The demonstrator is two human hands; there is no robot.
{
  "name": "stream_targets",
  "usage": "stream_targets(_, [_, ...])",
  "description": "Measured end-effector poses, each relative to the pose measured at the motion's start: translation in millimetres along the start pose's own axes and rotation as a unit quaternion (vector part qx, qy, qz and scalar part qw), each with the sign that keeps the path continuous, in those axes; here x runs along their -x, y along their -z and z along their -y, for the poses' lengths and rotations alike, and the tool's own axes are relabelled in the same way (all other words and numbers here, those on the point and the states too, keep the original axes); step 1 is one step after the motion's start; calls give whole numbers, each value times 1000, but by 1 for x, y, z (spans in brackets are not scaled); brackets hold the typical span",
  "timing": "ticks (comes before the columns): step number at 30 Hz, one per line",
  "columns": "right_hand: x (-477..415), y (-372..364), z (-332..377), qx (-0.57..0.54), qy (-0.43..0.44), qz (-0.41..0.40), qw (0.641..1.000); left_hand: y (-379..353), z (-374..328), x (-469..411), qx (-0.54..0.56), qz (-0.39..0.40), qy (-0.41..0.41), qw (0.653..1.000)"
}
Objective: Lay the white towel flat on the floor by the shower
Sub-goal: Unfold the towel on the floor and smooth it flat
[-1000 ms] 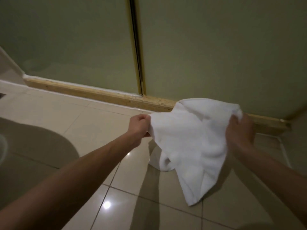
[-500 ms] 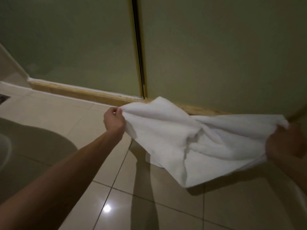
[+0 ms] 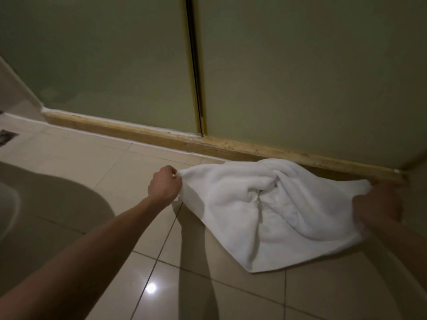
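Note:
The white towel (image 3: 272, 211) is stretched between my two hands just above the beige tiled floor (image 3: 129, 172), close to the shower's wooden threshold (image 3: 143, 132). My left hand (image 3: 164, 184) pinches its left corner. My right hand (image 3: 379, 202) grips its right edge. The towel is wrinkled and bunched in the middle, and its near corner hangs down towards the tiles.
Frosted glass shower doors (image 3: 300, 70) with a brass frame strip (image 3: 195, 65) rise behind the threshold. A floor drain (image 3: 7, 136) sits at the far left. A curved white fixture edge (image 3: 7, 204) shows at the lower left. A wall corner meets the threshold at the right.
My hands have drawn apart, spreading the towel wide, and have lowered it towards the floor near the threshold.

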State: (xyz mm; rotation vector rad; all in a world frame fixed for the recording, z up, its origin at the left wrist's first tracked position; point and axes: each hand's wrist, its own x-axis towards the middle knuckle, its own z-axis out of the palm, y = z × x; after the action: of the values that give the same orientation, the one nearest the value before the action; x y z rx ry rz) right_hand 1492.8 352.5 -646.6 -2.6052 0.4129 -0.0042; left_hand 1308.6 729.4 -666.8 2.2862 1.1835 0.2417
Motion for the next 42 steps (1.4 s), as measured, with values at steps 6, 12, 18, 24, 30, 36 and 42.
stream_targets(6, [10, -13, 15, 38, 99, 92, 990, -26, -13, 8, -86, 106, -127, 982])
stream_targets(12, [18, -33, 22, 34, 209, 181, 960, -51, -18, 8, -199, 109, -165, 960])
stream_targets(18, [21, -48, 35, -43, 260, 199, 944, -74, -41, -6, -137, 143, -209, 958])
stream_targets(24, [13, -60, 63, -74, 294, 198, 932, -90, -82, -32, -54, 218, -248, 943])
stream_targets(30, [10, -65, 61, -1, 322, 135, 937, -102, -93, -36, -18, 197, -341, 919])
stream_targets(36, [6, -56, 53, 118, 341, 65, 930, -88, -75, -37, -105, 127, -441, 882])
stream_targets(42, [1, -48, 38, 132, 312, 35, 940, -70, -45, -26, -148, 115, -444, 876])
